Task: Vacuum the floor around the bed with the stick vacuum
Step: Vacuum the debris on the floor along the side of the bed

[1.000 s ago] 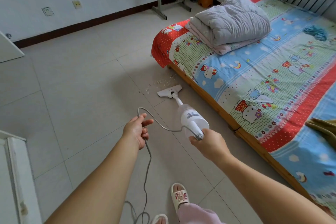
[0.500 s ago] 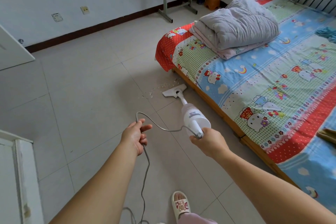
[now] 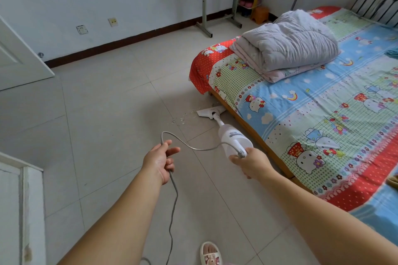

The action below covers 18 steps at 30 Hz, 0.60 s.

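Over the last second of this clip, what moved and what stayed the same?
The stick vacuum was pushed forward, its floor head now at the bed frame beside the crumbs. No grip changed: the right hand still holds the handle and the left hand still holds the cord. The folded quilt has not moved.
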{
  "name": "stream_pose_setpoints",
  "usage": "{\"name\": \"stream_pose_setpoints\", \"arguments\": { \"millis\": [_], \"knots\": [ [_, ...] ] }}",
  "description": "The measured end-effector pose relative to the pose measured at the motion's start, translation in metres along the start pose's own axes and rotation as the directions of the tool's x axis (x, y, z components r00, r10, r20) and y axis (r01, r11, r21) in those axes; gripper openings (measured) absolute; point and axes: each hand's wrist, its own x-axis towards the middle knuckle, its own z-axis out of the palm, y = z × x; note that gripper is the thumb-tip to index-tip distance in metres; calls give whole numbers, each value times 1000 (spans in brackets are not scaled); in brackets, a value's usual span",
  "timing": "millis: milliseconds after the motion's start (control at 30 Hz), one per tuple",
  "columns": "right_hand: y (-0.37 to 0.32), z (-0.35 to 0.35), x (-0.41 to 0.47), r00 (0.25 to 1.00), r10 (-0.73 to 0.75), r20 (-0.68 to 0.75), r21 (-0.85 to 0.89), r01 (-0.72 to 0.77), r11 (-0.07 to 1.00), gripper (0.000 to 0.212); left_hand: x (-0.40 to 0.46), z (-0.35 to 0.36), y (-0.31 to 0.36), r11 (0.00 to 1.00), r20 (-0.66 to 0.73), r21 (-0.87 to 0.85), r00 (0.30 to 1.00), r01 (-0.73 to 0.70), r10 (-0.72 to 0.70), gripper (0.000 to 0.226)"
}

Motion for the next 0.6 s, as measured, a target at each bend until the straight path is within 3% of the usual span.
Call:
{"name": "stream_pose_setpoints", "arguments": {
  "millis": [133,600],
  "knots": [
    [12,1,5,997,6,71,-49,-3,999,19,0,-2,3,1000,-16,-2,1000,-6,6,20],
    [-25,9,57,998,27,64,-132,-19,991,22,39,-21,36,1000,-5,6,1000,27,-27,18]
  ]
}}
